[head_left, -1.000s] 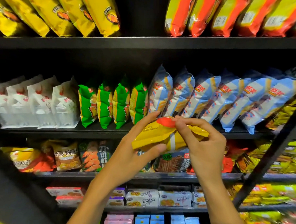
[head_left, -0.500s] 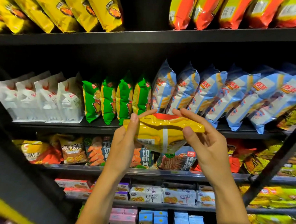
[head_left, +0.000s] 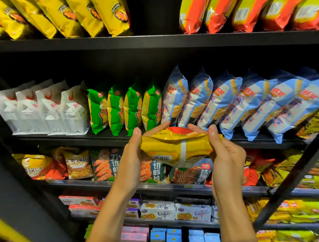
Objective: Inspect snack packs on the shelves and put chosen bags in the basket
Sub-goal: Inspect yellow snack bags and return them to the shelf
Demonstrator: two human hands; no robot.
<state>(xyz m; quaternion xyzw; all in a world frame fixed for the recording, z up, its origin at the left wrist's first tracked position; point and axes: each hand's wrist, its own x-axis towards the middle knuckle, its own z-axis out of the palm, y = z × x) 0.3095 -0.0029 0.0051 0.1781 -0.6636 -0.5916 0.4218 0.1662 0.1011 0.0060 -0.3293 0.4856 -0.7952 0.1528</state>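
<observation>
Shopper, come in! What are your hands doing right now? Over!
Left hand and right hand grip the yellow bag by its ends. Barcode side faces the camera. Basket not in view. Nothing in the way.

Two bare forearms rose from the bottom edge of the head view, each slim and ending in a hand, the left hand [head_left: 130, 161] and the right hand [head_left: 226, 163]. No sleeve, cuff, glove, watch, ring or bracelet showed on either arm as far down as the frame reached; both were uncovered from wrist to the lower edge. The fingernails that could be seen were short and unpainted, and nothing else of the person appeared.
</observation>
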